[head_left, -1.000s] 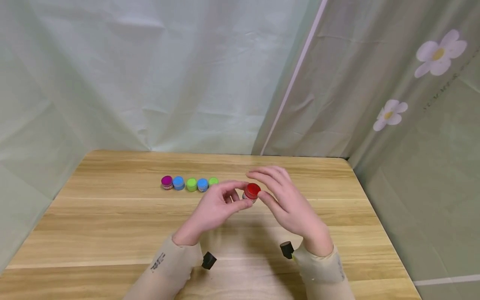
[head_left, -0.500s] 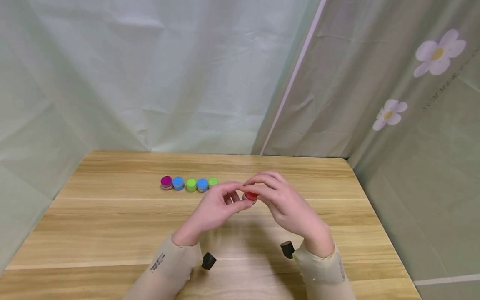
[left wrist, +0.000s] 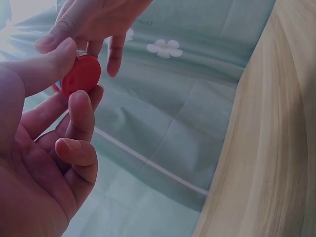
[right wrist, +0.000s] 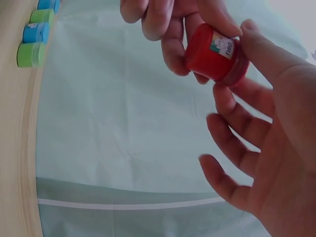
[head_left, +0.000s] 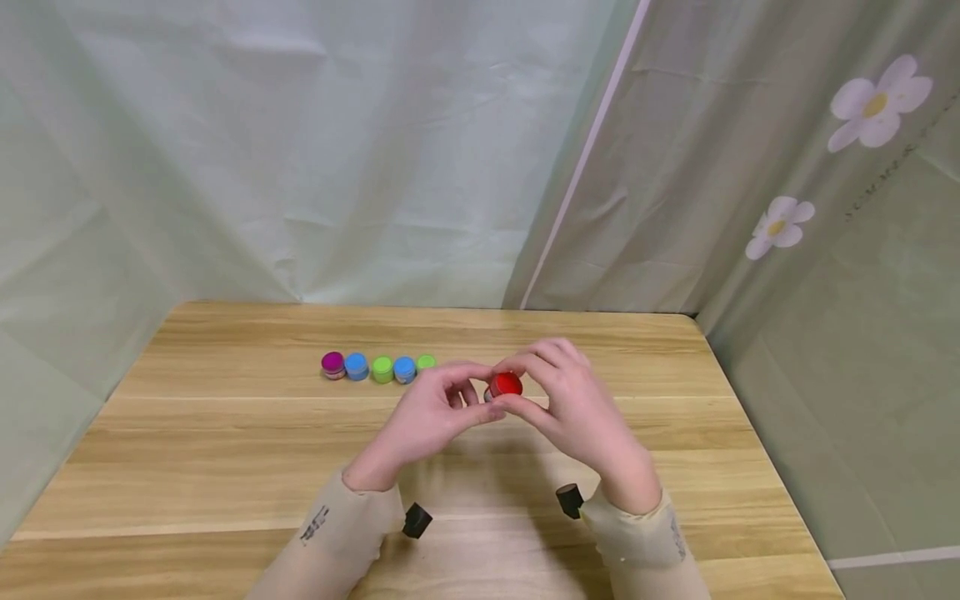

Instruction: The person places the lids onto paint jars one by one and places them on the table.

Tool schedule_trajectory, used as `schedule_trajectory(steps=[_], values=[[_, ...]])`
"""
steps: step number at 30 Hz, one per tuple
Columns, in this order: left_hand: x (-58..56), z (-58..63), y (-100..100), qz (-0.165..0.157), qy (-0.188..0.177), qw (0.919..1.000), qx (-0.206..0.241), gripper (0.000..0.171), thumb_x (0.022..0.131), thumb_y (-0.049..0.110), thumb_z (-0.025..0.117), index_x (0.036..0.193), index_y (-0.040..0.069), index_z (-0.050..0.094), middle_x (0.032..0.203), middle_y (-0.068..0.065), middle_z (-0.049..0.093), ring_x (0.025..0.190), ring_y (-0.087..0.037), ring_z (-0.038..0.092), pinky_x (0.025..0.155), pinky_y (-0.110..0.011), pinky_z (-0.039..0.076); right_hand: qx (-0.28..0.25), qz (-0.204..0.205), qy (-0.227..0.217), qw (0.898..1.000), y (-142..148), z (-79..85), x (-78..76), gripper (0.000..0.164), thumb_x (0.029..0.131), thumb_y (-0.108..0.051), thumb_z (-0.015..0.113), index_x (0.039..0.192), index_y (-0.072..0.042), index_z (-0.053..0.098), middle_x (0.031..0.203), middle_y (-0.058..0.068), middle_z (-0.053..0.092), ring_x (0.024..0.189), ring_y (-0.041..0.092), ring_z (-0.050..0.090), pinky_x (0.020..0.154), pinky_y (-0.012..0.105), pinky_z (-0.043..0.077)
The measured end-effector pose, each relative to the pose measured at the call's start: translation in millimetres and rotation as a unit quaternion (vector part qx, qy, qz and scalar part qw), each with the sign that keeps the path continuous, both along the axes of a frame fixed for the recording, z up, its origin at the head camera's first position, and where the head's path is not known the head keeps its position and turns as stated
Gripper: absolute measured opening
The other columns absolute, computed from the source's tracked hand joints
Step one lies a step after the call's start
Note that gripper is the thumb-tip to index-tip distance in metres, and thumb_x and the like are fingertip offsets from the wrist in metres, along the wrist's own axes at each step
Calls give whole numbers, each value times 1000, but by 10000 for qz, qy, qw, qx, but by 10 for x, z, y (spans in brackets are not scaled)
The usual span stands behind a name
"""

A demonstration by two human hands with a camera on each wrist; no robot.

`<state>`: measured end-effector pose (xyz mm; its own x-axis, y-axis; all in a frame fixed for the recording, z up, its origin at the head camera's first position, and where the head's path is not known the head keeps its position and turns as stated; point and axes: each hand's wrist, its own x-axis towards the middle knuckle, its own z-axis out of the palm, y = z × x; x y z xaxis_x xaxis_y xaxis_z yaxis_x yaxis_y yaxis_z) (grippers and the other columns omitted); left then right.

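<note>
A small red jar point(head_left: 507, 384) is held up between both hands over the table. My left hand point(head_left: 427, 417) grips its body between thumb and fingers; the round red base point(left wrist: 81, 75) faces the left wrist camera. My right hand point(head_left: 581, 408) comes from the other side, with thumb and index finger pinching the red lid point(right wrist: 238, 66). Its other fingers are loosely bent and spread beside the jar. In the right wrist view the jar lies tilted, and a small printed label point(right wrist: 222, 46) shows on its side.
Several small jars stand in a row to the left on the wooden table point(head_left: 225, 458): a purple-lidded one point(head_left: 333, 365), blue ones point(head_left: 356, 367) and green ones point(head_left: 382, 369). Pale curtains point(head_left: 375, 167) hang behind and beside the table. Black wrist pieces point(head_left: 417, 520) stick out at both cuffs.
My right hand closed in over the red jar, covering its top, and now its thumb and index finger pinch the lid. My left hand has kept its grip; the row of jars is unchanged.
</note>
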<state>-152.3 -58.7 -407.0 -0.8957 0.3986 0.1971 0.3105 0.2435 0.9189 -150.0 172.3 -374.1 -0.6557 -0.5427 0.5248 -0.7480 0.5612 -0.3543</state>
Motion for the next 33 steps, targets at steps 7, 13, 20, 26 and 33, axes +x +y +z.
schedule_trajectory(steps=[7,13,20,26,33], values=[[-1,30,-15,100,-35,9998,179,32,90,23,90,120,19,80,98,5,73,77,-23,64,63,-28,48,-152,-279,-183,9993,-5,3,37,36,101,-31,77,133,-16,70,118,-2,67,117,23,57,106,50,43],[-13,50,-52,119,-56,9994,307,34,93,18,86,125,13,79,93,-1,72,74,-22,64,59,-28,47,-56,446,-190,9988,37,28,8,40,111,-13,56,150,-17,61,152,-1,58,140,25,48,117,45,39],[-27,49,-97,-317,107,9989,341,33,97,15,82,130,11,77,94,0,73,69,-21,66,57,-29,50,-122,757,-58,9970,35,23,7,41,107,-4,62,144,-19,67,144,-2,61,135,24,51,114,41,42],[-23,54,-114,-570,57,9982,181,31,99,18,80,129,17,78,92,5,73,72,-21,65,59,-29,49,43,870,-69,9962,25,27,24,46,107,-1,59,149,-20,64,136,0,60,130,25,51,109,42,45],[-30,31,-110,-571,61,9983,127,31,95,17,84,126,18,80,98,6,74,77,-22,65,61,-27,46,195,866,-332,9955,44,11,20,27,108,-11,62,128,-23,75,122,-4,55,119,21,49,103,39,45]])
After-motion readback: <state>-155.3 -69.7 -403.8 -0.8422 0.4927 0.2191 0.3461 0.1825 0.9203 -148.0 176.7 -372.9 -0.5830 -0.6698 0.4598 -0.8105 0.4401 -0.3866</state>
